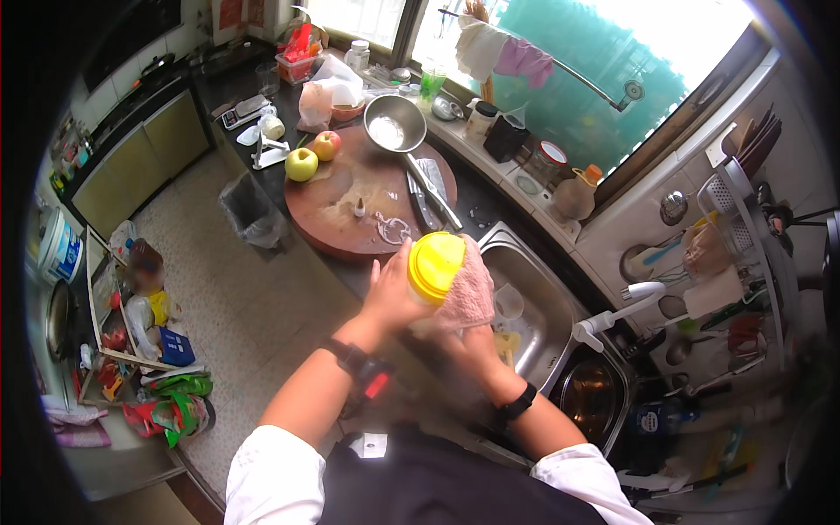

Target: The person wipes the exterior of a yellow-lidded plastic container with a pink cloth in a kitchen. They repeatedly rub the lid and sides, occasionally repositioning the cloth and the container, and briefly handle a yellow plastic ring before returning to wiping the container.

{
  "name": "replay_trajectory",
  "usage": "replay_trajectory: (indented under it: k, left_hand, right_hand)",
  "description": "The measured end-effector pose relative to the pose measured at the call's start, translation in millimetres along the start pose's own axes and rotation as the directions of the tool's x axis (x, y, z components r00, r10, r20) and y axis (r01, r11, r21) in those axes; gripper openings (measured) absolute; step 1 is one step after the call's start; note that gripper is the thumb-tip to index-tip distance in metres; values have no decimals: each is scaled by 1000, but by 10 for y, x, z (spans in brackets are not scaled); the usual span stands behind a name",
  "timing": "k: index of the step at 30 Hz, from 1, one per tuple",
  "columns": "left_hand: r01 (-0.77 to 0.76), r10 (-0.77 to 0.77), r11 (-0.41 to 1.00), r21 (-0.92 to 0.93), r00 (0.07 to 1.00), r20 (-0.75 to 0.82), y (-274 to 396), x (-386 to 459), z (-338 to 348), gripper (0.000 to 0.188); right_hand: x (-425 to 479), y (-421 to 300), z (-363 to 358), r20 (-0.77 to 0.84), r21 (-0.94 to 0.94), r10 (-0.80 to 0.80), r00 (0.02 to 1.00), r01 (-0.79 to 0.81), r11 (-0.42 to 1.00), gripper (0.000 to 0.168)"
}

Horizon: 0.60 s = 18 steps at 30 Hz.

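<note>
Between my hands is a container with a yellow lid (436, 264), held above the near edge of the counter. My left hand (392, 292) grips its left side. A pink cloth (468, 289) covers its right side, with my right hand (474, 341) closed on the cloth from below. Just beyond lies a round wooden chopping board (328, 207). On it are a green apple (301, 165), a reddish apple (327, 145), a black-handled cleaver (425, 209) and a small pointed piece. A steel saucepan (394, 125) rests at the board's far edge, its handle across the cleaver.
A steel sink (548, 305) with a white faucet (594, 328) lies to the right, holding a clear cup. Jars and bottles line the windowsill. Utensils hang on the right wall. A lined waste bin (252, 213) stands on the floor, left of the counter; bags and bottles crowd the far left.
</note>
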<state>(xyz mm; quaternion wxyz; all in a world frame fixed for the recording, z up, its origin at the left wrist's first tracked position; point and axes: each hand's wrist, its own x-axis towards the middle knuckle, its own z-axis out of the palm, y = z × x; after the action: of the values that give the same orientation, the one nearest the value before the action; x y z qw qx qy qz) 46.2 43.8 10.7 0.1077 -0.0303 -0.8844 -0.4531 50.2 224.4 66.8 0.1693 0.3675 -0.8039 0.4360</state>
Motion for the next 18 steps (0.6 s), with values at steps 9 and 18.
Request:
replay_trajectory:
  k: [9, 18]
  left_hand:
    - [-168, 169, 985, 50, 985, -27, 11, 36, -102, 129]
    - [-405, 378, 885, 229, 913, 156, 324, 220, -267, 120]
  right_hand:
    - [-312, 474, -87, 292, 609, 576, 764, -613, 504, 58]
    - [-206, 636, -83, 104, 753, 188, 977, -201, 627, 57]
